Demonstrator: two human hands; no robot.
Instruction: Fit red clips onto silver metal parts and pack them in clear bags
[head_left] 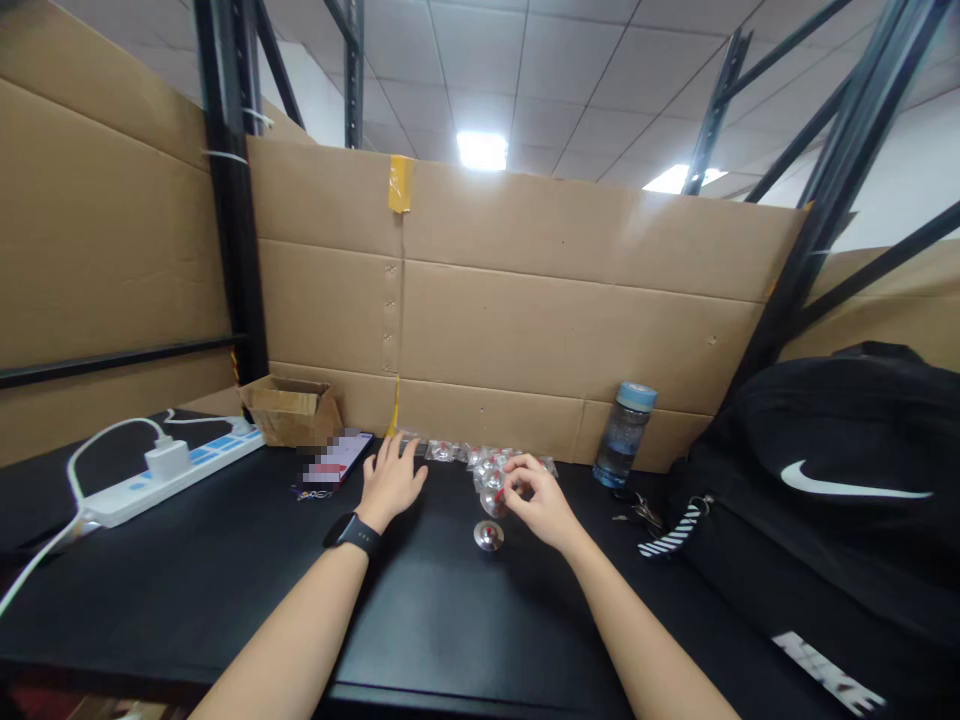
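Note:
My right hand (pixel 541 502) is closed in a pinch, thumb and forefinger at the red middle of a small silver disc (pixel 491 502). Just below it, a second silver disc with a red centre (pixel 488 536) rests on the black table. Behind the pinch, clear plastic packets (pixel 491 465) with silver and red pieces inside lie bunched together, partly hidden by my fingers. My left hand (pixel 390 484), with a dark watch (pixel 352 535) on its wrist, is open with fingers spread. Its fingertips reach near a clear packet (pixel 409 437); whether they touch it I cannot tell. Another packet (pixel 444 451) lies between my hands.
Left stand a white power strip (pixel 176 475) with cables, a small cardboard box (pixel 292 410) and a phone (pixel 341 460). To the right are a blue-lidded water bottle (pixel 624 435), keys (pixel 641 512) and a black backpack (pixel 840 500). A cardboard wall (pixel 495 300) closes the back.

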